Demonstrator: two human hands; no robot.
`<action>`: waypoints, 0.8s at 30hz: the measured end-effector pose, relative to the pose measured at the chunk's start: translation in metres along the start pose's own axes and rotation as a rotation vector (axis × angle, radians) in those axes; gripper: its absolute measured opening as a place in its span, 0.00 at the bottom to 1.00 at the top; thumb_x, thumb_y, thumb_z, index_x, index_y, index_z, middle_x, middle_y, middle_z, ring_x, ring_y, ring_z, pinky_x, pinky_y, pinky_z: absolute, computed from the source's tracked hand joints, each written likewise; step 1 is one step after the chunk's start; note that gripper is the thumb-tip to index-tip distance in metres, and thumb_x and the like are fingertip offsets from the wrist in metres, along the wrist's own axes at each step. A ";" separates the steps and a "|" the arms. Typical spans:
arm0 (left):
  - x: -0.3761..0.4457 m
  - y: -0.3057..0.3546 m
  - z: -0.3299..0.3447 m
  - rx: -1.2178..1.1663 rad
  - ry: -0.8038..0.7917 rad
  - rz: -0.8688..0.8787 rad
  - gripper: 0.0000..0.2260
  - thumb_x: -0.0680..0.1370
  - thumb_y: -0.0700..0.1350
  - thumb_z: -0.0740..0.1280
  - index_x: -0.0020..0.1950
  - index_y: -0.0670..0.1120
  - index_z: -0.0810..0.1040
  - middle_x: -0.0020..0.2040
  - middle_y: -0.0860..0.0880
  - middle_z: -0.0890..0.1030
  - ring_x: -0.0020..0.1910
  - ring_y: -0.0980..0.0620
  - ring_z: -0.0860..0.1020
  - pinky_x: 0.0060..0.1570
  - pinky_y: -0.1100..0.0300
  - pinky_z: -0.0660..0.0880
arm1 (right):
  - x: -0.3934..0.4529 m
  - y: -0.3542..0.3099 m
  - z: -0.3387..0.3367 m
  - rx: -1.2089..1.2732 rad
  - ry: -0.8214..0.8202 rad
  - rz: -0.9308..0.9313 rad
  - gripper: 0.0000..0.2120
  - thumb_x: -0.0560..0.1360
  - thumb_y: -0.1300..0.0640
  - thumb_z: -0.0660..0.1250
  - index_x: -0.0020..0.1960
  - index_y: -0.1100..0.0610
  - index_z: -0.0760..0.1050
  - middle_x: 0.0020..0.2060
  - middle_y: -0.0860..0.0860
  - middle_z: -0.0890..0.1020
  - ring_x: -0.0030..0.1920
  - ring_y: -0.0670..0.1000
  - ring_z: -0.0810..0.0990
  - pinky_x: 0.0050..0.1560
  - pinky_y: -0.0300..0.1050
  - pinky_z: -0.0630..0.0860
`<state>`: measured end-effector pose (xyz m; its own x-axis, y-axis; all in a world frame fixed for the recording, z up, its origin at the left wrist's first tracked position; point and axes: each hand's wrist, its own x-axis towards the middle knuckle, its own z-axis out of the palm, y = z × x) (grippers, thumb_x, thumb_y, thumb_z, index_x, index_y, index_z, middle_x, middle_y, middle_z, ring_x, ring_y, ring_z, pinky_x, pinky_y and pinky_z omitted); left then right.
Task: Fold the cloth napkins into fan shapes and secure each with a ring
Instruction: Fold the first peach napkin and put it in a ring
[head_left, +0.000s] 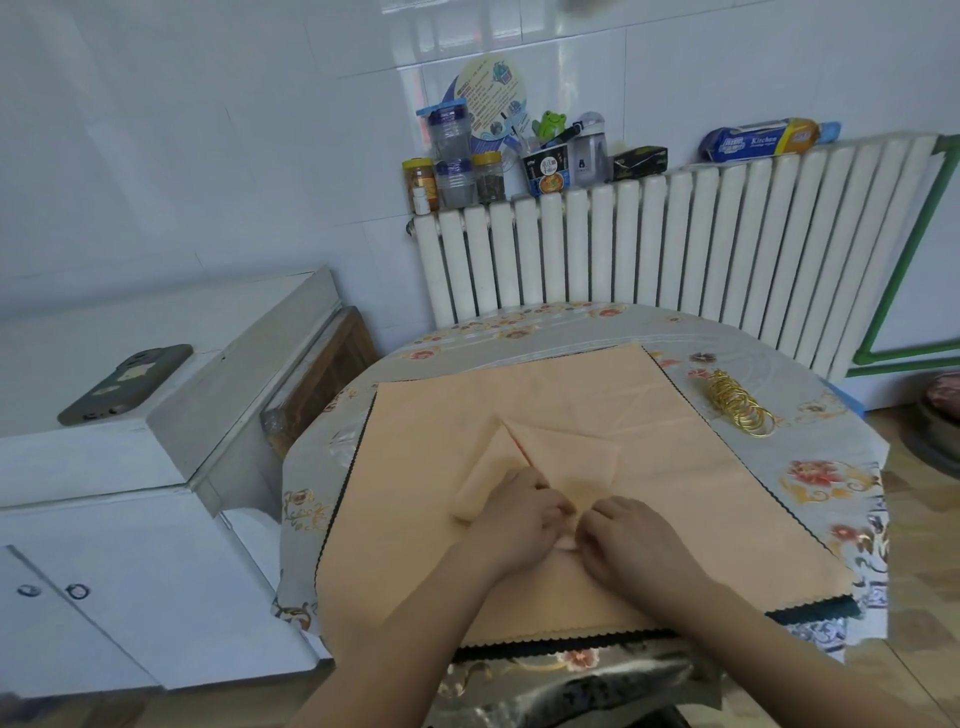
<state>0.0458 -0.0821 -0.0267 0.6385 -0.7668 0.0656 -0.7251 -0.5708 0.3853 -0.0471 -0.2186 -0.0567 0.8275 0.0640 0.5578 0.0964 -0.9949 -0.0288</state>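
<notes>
A peach cloth napkin (561, 457), partly folded into a fan that opens away from me, lies on top of a flat stack of peach napkins (519, 395) on the small table. My left hand (519, 525) and my right hand (628, 535) meet at the fan's near, narrow end, and the fingers of both pinch the gathered cloth there. A pile of gold rings (737, 405) lies on the table to the right of the stack, away from both hands.
The table has a floral cloth (826, 483). A white radiator (675, 244) stands behind it with jars and bottles (452, 171) on top. A white cabinet (156, 467) with a phone (124, 384) on it stands at the left.
</notes>
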 end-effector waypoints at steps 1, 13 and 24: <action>-0.001 0.002 0.001 0.031 0.008 0.027 0.13 0.78 0.46 0.63 0.61 0.51 0.78 0.62 0.48 0.69 0.63 0.49 0.64 0.67 0.58 0.59 | -0.005 0.009 -0.004 0.021 -0.006 0.004 0.05 0.62 0.52 0.62 0.29 0.51 0.75 0.25 0.46 0.74 0.28 0.47 0.75 0.31 0.37 0.68; 0.002 0.008 0.024 0.187 -0.158 0.071 0.27 0.78 0.59 0.50 0.75 0.52 0.58 0.78 0.51 0.53 0.76 0.57 0.47 0.74 0.55 0.37 | -0.032 0.025 -0.014 0.265 -0.106 0.083 0.14 0.70 0.48 0.59 0.49 0.47 0.81 0.46 0.42 0.84 0.49 0.43 0.82 0.49 0.37 0.76; 0.007 -0.043 0.007 0.311 -0.171 -0.160 0.25 0.82 0.57 0.46 0.78 0.54 0.45 0.78 0.48 0.40 0.76 0.50 0.37 0.74 0.52 0.34 | -0.037 0.029 -0.009 0.226 -0.045 0.017 0.16 0.73 0.49 0.58 0.52 0.49 0.83 0.55 0.45 0.82 0.53 0.46 0.81 0.51 0.42 0.79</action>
<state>0.0793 -0.0650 -0.0488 0.7163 -0.6841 -0.1374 -0.6806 -0.7284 0.0786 -0.0800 -0.2502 -0.0704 0.8533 0.0558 0.5185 0.1995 -0.9536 -0.2256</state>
